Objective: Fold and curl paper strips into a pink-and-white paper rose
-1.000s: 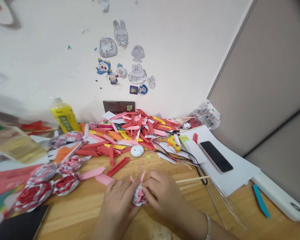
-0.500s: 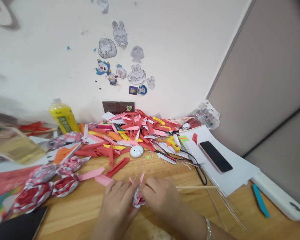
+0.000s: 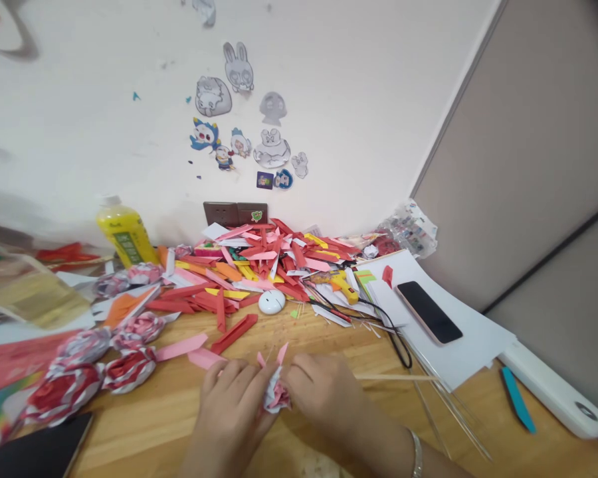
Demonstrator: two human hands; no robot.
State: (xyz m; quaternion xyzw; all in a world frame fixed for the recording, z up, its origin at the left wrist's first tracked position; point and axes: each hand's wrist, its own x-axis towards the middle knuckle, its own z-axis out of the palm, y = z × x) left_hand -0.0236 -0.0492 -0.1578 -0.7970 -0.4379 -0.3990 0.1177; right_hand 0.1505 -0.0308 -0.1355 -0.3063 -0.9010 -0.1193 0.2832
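Low in the middle of the head view, a small pink-and-white paper flower (image 3: 278,393) sits between my two hands. My left hand (image 3: 239,401) is closed around its left side, the fingers bent over it. My right hand (image 3: 319,388) pinches its right side; the fingertips are partly hidden. Two pink paper points (image 3: 282,354) stick up above the flower. A thin wooden stick (image 3: 398,377) reaches out to the right from behind my right hand; whether it joins the flower is hidden. A pink folded strip (image 3: 204,358) lies just beyond my left hand.
Folded paper strips (image 3: 274,255) heap against the wall. Finished paper flowers (image 3: 129,367) and a dark tablet-like slab (image 3: 40,448) lie left, a yellow drink bottle (image 3: 127,232) behind. Rightward are a yellow glue gun (image 3: 343,287), its black cable, a phone (image 3: 428,312), wires (image 3: 453,405) and a teal cutter (image 3: 518,398).
My right hand has shifted slightly to the right, showing more of the flower's pink folds. The stick's far end has dipped slightly. My left hand stays almost still.
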